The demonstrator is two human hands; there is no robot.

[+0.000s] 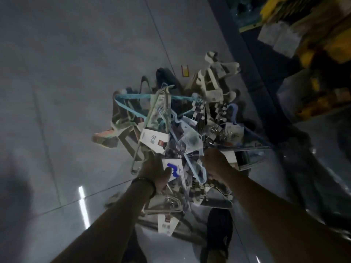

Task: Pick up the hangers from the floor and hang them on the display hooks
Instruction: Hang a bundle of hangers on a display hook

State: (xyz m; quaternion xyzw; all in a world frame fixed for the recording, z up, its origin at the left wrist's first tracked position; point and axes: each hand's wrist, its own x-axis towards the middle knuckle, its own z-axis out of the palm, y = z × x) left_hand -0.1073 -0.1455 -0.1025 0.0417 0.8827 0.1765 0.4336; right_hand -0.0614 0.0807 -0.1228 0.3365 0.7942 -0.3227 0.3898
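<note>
A tangled heap of packaged hangers (171, 118) lies on the grey tiled floor, among them teal, light blue, white and beige ones with paper labels. My left hand (155, 171) reaches into the near side of the heap and grips a pack with a white card bearing a blue mark (171, 168). My right hand (214, 162) is down in the pile beside a light blue hanger (197, 168), its fingers curled into the bundle; what they hold is hidden. No display hooks are in view.
A dark shelf base (252, 59) runs along the right, with yellow and white goods (313, 35) above it. A yellow and red price tag (185, 70) lies on the floor beyond the heap. My dark shoe (218, 230) stands below the heap. Bare floor tiles (66, 92) spread to the left.
</note>
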